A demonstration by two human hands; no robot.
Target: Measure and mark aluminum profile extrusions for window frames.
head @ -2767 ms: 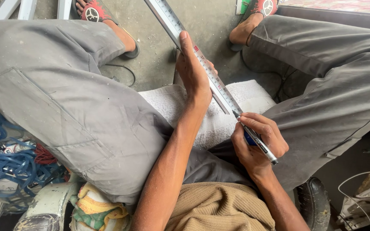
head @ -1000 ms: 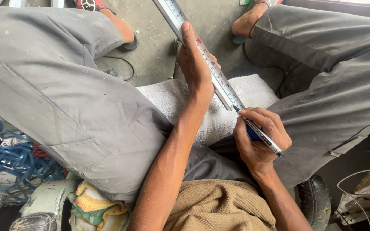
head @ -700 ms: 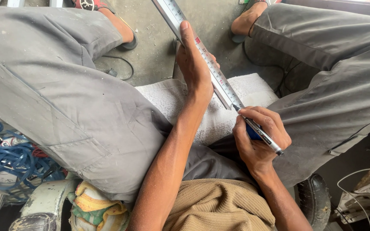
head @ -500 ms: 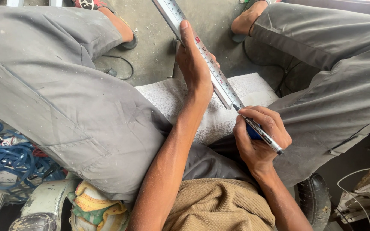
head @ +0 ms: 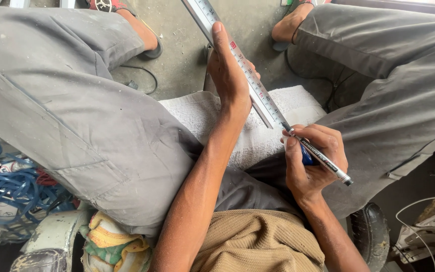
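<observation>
1. Your left hand [head: 230, 75] lies flat along the metal ruler [head: 242, 70], pressing it onto the white towel [head: 202, 113].
2. Your right hand [head: 313, 161] grips a marker pen [head: 318, 156], its tip touching the ruler's near end.

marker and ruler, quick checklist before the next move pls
1. Left hand pressing the metal ruler flat: ok.
2. Ruler end resting on the white towel: ok.
3. Right hand gripping the marker like a pen: ok.
4. Marker tip at the ruler's near end: ok.
5. Tip uncapped: cannot tell, fingers hide it.
6. Surface being marked under the ruler: cannot tell.
</observation>
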